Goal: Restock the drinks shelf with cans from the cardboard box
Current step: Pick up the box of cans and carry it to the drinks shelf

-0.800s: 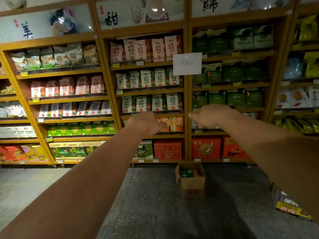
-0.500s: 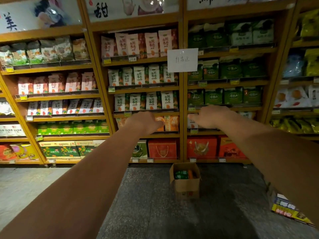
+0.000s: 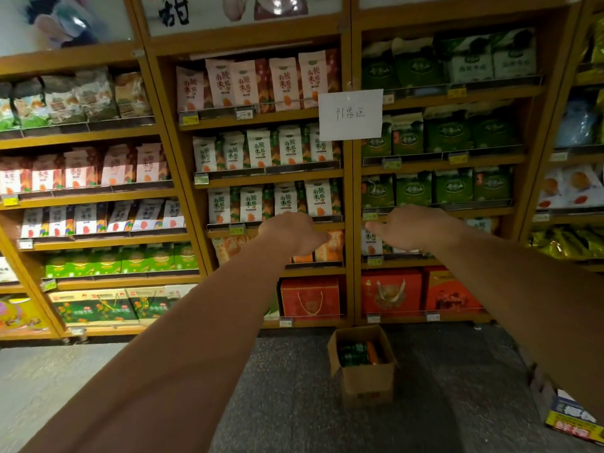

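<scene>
Both arms are stretched toward the shelves (image 3: 268,178), left hand (image 3: 291,232) and right hand (image 3: 413,228) loosely curled, nothing held; cans (image 3: 354,354) are seen in the open cardboard box (image 3: 366,384) on the floor (image 3: 294,403) below.

White paper sign (image 3: 350,114), red gift boxes (image 3: 310,297)

We read "补货区" handwritten on the white paper sign (image 3: 350,114), and "南酸枣糕" on the pink snack bags (image 3: 255,83).
</scene>
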